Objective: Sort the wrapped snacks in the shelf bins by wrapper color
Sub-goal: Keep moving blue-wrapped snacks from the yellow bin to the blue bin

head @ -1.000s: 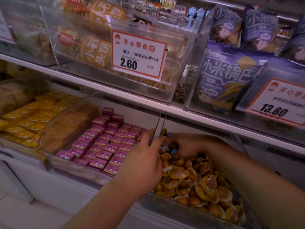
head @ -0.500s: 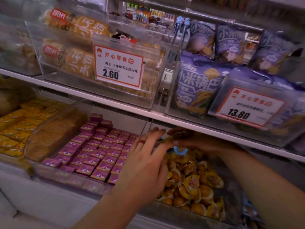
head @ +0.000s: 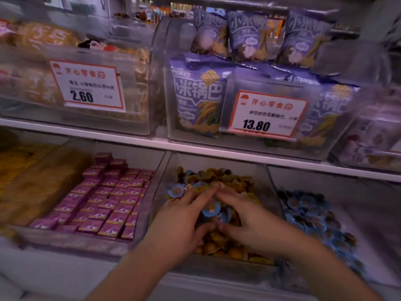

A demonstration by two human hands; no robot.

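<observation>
The middle clear bin (head: 161, 192) on the lower shelf holds a heap of yellow-lidded snack cups (head: 230, 181). A few blue-lidded snack cups (head: 211, 209) lie among them, one more at the bin's left wall (head: 175, 190). My left hand (head: 184, 220) and my right hand (head: 251, 224) are both inside this bin, fingertips meeting. Fingers and thumbs of both curl around the small cluster of blue-lidded cups between them. The bin to the right (head: 275, 192) is filled with blue-lidded cups (head: 308, 216).
To the left stands a bin of purple boxed snacks (head: 104, 198), and beyond it yellow packs (head: 15, 161). The upper shelf (head: 217, 152) hangs low over the bins, carrying clear boxes of purple bags (head: 199, 96) and price cards (head: 86, 85).
The view has swung right, bringing the blue-lidded bin into sight. Both hands have come forward from the bin's back and closed together over blue-lidded cups.
</observation>
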